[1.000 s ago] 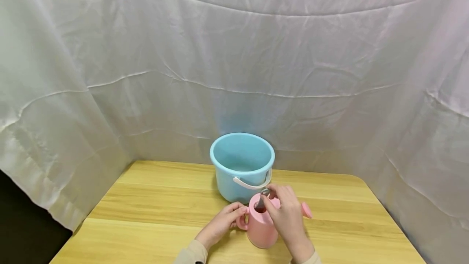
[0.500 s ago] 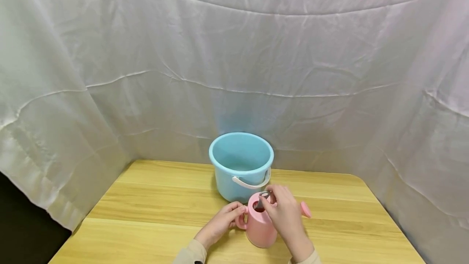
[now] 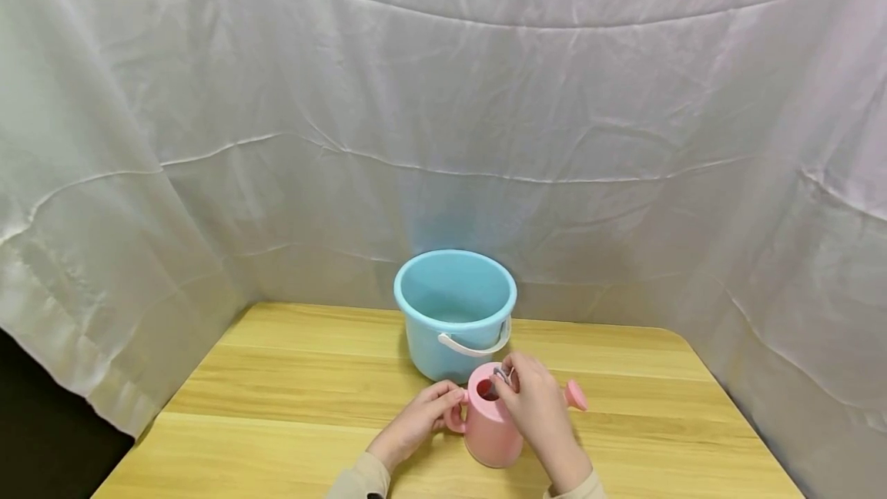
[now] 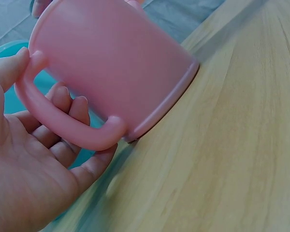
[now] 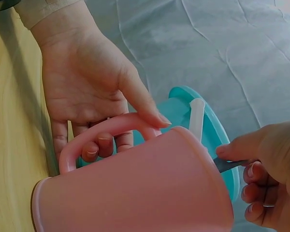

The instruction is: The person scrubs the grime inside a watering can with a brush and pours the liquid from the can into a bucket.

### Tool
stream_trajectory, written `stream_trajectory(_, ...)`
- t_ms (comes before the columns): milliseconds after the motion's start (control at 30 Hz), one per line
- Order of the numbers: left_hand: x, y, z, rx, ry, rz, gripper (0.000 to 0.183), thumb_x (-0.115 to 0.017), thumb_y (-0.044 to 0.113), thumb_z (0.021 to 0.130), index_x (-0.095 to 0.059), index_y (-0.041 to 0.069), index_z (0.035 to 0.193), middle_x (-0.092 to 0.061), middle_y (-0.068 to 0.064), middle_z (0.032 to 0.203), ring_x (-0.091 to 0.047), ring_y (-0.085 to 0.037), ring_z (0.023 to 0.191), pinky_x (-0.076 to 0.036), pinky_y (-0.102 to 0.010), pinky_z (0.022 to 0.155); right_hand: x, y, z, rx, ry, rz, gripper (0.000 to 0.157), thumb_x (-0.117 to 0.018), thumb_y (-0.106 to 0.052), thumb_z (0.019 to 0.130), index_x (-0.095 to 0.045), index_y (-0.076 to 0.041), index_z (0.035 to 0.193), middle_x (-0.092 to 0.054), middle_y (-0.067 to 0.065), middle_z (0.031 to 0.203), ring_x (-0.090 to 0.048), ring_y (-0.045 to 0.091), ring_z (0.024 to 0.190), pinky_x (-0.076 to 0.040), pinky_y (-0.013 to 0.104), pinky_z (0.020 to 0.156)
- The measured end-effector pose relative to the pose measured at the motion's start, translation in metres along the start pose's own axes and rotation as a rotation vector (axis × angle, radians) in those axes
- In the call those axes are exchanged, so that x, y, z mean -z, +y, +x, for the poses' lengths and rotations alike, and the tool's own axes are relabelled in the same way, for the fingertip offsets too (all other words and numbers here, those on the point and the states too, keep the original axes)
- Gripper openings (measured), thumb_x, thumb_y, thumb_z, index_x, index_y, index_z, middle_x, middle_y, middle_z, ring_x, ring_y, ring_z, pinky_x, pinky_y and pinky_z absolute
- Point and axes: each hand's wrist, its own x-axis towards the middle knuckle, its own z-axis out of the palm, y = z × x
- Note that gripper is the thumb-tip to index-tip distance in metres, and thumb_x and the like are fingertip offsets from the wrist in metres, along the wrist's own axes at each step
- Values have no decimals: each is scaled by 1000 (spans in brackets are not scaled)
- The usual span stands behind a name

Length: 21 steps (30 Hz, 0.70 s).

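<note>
A pink watering can [image 3: 493, 437] stands upright on the table, its spout head [image 3: 574, 395] pointing right and a round opening in its top. My left hand [image 3: 421, 416] holds the can's loop handle [image 4: 63, 121], thumb on the upper end and several fingers through the loop. Above the opening my right hand [image 3: 543, 406] pinches a slim dark grey thing [image 5: 227, 165] between thumb and fingers. Its lower part goes into the can and is hidden, so I cannot tell its kind. In the right wrist view, the right hand's other fingers are curled.
Just behind the can stands a light blue bucket [image 3: 443, 353], its white handle [image 3: 475, 349] hanging down at the front. The wooden table [image 3: 291, 383] is bordered at the back and sides by a grey-white cloth [image 3: 443, 98].
The grey thing's top has shifted slightly and now shows less beside the right fingers, within the can's opening. The left hand, the can and the bucket stay about where they were.
</note>
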Motion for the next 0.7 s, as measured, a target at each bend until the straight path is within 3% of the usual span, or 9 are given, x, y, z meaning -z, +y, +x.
stream_trajectory(333,0,2,-1,1,-3,-5,29,-53,29,100,-56,0,102,-51,2,68,-60,-14,74,-55,-28,79,-2,1,0,2,-13,-22,26,-79,-5,77,-55,-14,81,-43,-4,65,-38,7,62,-31,18,51)
stream_trajectory(467,-1,2,-1,-2,-6,0,33,-54,29,99,-54,-4,103,-51,1,68,-61,-14,74,-55,-27,79,-1,0,0,63,65,-23,27,-80,-3,74,-57,-13,81,-44,-4,66,-38,6,64,-33,17,51)
stream_trajectory(700,0,2,0,1,-6,1,30,-54,29,99,-56,-1,102,-52,1,67,-61,-14,74,-55,-27,79,4,0,3,254,234,-8,30,-83,2,67,-59,-10,82,-51,-4,70,-45,7,67,-39,17,55)
